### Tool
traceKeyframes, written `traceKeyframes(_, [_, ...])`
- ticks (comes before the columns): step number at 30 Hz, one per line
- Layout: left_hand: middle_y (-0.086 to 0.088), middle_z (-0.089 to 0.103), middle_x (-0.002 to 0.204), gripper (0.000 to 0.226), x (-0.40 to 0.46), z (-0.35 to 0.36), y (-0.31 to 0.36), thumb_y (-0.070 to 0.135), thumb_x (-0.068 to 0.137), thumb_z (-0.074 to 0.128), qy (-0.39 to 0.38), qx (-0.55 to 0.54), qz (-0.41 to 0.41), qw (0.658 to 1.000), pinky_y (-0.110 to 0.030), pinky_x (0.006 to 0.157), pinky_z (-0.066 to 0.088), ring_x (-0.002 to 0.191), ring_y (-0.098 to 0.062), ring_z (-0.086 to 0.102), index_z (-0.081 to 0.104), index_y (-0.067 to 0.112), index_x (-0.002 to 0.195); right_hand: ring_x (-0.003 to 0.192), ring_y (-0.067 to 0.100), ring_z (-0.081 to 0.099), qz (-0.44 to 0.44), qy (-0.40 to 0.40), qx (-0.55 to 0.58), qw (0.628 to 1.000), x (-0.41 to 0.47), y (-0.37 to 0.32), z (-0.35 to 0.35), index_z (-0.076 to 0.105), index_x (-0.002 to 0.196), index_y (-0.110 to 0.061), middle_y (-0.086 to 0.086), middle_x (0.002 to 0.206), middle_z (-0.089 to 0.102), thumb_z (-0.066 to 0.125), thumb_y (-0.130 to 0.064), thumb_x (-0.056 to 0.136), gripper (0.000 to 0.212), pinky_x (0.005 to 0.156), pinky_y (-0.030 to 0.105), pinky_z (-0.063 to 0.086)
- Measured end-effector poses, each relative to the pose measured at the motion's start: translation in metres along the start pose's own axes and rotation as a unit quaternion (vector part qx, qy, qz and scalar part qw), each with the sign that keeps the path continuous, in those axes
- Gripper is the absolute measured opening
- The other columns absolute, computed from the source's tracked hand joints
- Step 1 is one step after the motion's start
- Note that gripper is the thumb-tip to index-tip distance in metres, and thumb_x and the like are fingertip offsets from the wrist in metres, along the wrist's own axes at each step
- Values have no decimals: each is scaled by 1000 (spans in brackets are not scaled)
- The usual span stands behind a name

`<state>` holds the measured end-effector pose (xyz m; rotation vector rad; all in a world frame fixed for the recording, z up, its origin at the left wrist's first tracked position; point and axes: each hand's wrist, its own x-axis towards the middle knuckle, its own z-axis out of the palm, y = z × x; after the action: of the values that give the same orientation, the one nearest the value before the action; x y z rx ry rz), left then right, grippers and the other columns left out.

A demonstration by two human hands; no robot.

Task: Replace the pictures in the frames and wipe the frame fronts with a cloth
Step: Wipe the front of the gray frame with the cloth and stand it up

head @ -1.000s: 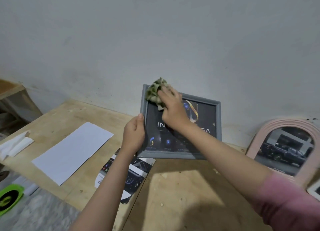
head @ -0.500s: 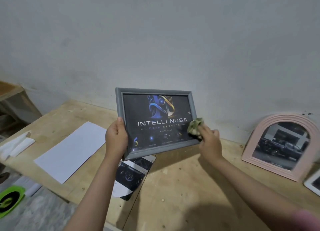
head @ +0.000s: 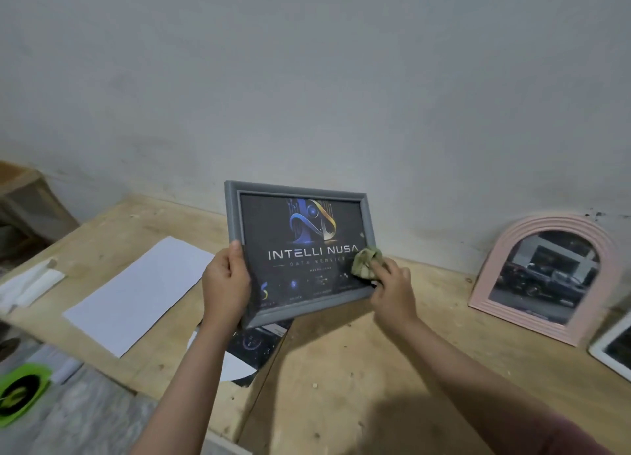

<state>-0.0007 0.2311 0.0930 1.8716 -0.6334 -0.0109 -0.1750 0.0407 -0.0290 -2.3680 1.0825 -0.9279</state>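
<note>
A grey picture frame (head: pixel 300 191) with a dark "INTELLI NUSA" print is held tilted above the wooden table (head: pixel 358 362). My left hand (head: pixel 225 287) grips its lower left edge, thumb on the front. My right hand (head: pixel 392 290) pinches a crumpled green cloth (head: pixel 365 262) against the lower right part of the frame front. A dark printed picture (head: pixel 252 345) lies on the table under the frame, partly hidden by my left arm.
A white sheet (head: pixel 140 294) lies on the table at left, with folded white paper (head: pixel 30 284) further left. A pink arched frame (head: pixel 549 273) leans on the wall at right, next to a white frame (head: pixel 614 348). A green object (head: pixel 20 393) sits on the floor.
The cloth moved from the frame's upper left corner down to its lower right part. The frame shifted left and tilted; my left hand stayed gripping its left edge.
</note>
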Motion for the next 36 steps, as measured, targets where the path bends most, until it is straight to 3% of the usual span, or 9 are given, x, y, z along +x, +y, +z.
traceKeyframes(4, [2,28,53,47,-6,0,3,30,101,37,-3,11,9,1000,-28,50,22,51,-14,28,26,15,57,97,35,45,105,126,84,983,42,-38,-17,60,122,-4,14,119,56,38,7,74,54,78,19,28])
traceKeyframes(8, [3,29,52,47,-12,14,12,28,101,38,-10,-2,24,1000,-22,48,24,50,-13,29,27,16,57,92,37,51,-103,116,131,979,41,-121,-9,65,112,-5,17,120,58,39,4,68,53,83,22,32])
traceKeyframes(11, [1,30,52,47,-9,18,13,28,101,37,3,-5,19,1000,-30,50,24,50,-15,30,27,16,56,89,27,46,-214,71,101,969,25,-134,4,67,110,-15,6,131,56,37,-3,71,51,82,28,35])
traceKeyframes(16, [3,29,52,48,-3,1,7,28,101,36,38,-19,-8,999,-31,50,22,50,-14,29,26,18,56,105,24,40,6,9,115,993,19,-69,14,59,126,-20,-1,134,49,38,1,78,56,90,39,45])
traceKeyframes(20, [2,35,53,46,-1,-5,4,30,101,37,20,-4,20,1000,-29,51,27,52,-13,34,34,13,58,109,30,38,175,68,103,977,35,-61,-1,55,129,-12,6,133,48,41,7,80,55,83,20,29])
traceKeyframes(23, [-4,36,54,48,-3,3,3,31,100,38,-8,11,49,999,-32,52,29,53,-16,34,38,3,62,105,32,42,86,149,161,972,55,-108,-7,59,123,-5,13,130,51,43,10,73,55,92,30,35])
traceKeyframes(28, [-1,34,52,44,-6,18,10,28,100,40,-15,13,71,997,-30,51,26,51,-16,32,34,10,60,108,26,41,-182,90,163,965,59,-168,2,65,114,-15,1,145,44,41,-2,72,49,99,25,27])
traceKeyframes(32, [0,32,56,45,-3,2,9,28,101,37,0,-24,43,999,-30,53,26,54,-14,31,33,9,61,137,29,26,-83,43,136,986,78,-122,6,58,125,-20,-12,151,28,44,-11,81,47,113,52,13])
traceKeyframes(36, [3,25,55,45,5,-11,9,27,101,38,17,-26,50,998,-22,49,22,51,-9,24,26,16,59,121,40,39,59,28,86,994,94,-83,-6,51,133,-18,7,151,34,42,-9,84,51,103,46,35])
